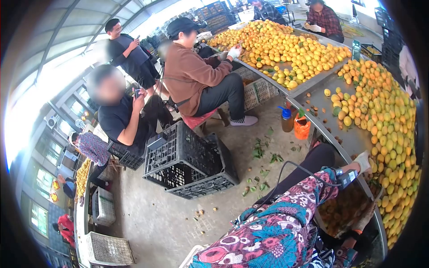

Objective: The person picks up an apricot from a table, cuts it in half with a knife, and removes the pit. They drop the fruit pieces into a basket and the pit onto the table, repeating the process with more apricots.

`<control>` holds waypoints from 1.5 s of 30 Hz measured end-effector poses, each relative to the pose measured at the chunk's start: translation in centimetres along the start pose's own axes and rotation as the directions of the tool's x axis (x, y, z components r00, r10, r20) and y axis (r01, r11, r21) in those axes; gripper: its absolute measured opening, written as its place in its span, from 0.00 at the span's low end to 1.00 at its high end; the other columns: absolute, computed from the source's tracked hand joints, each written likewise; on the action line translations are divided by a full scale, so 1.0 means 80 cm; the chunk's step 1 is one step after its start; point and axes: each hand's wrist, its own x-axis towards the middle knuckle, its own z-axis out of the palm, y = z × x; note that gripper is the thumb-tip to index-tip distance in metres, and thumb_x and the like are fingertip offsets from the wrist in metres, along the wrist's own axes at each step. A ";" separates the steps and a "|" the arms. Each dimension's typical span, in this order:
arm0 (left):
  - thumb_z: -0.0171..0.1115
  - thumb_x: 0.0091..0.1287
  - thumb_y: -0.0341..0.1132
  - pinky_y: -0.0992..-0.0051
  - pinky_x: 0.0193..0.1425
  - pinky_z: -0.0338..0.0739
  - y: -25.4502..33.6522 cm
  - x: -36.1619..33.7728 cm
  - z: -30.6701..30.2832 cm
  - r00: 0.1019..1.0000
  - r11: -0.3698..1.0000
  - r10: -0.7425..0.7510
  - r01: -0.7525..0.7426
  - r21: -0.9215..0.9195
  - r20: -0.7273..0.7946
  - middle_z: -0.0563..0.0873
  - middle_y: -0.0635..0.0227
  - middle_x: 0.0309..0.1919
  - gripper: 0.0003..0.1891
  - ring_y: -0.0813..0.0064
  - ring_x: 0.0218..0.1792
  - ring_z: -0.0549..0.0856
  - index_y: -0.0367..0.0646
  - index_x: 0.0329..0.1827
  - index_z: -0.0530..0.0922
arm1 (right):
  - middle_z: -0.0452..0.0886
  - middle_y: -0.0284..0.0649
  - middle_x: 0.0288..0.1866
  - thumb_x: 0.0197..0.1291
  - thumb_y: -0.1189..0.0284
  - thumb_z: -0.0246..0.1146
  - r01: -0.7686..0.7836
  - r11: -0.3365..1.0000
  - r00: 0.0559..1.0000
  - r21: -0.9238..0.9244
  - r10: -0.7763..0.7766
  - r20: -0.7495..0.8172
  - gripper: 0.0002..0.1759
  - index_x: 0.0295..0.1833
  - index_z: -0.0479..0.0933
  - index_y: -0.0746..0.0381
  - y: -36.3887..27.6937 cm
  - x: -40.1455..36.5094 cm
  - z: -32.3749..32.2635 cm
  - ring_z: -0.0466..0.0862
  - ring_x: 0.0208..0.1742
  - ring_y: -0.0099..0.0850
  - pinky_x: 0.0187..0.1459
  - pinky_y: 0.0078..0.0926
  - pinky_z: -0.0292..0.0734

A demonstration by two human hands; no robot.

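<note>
My left hand (363, 161), in a white glove, is at the edge of the metal sorting table (319, 105), beside a heap of small orange-yellow fruit (393, 147). A small device (346, 177) with a black cable is strapped at that wrist. Lower down, my right hand (367, 213) reaches to the same table edge, close to the fruit. Its fingers are dim and partly hidden, and I cannot make out what it holds. Beneath the table edge, between my arms, more fruit (342, 210) lies in shadow.
A second table holds another fruit heap (277, 49), with people working around it. Black crates (187, 161) stand on the floor. A bottle with a blue top (286, 120) and an orange container (302, 127) sit by the table leg. Leaves (259, 149) litter the concrete.
</note>
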 end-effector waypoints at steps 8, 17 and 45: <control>0.70 0.51 0.35 0.72 0.25 0.75 0.038 -0.047 -0.039 0.986 0.888 -0.112 0.157 -0.433 0.127 0.81 0.68 0.32 0.19 0.73 0.28 0.79 0.42 0.45 0.76 | 0.68 0.24 0.24 0.69 0.54 0.54 -0.030 0.999 0.999 -0.024 0.031 0.039 0.18 0.54 0.74 0.54 0.011 0.001 -0.003 0.63 0.16 0.14 0.15 0.13 0.54; 0.66 0.57 0.32 0.74 0.20 0.74 0.020 -0.047 -0.035 0.980 0.791 -0.168 0.196 -0.579 0.102 0.80 0.66 0.32 0.16 0.73 0.25 0.79 0.43 0.47 0.74 | 0.66 0.25 0.20 0.71 0.56 0.53 0.116 0.987 0.991 -0.112 -0.107 0.085 0.18 0.56 0.73 0.55 0.036 0.021 -0.026 0.60 0.14 0.15 0.13 0.14 0.53; 0.63 0.61 0.42 0.75 0.18 0.70 0.020 -0.049 -0.025 0.968 0.661 -0.144 0.247 -0.709 0.203 0.78 0.69 0.27 0.15 0.75 0.20 0.76 0.44 0.45 0.73 | 0.65 0.26 0.20 0.70 0.54 0.53 0.007 1.000 0.987 0.030 -0.012 0.157 0.19 0.56 0.71 0.55 0.002 -0.005 -0.007 0.61 0.12 0.16 0.12 0.14 0.54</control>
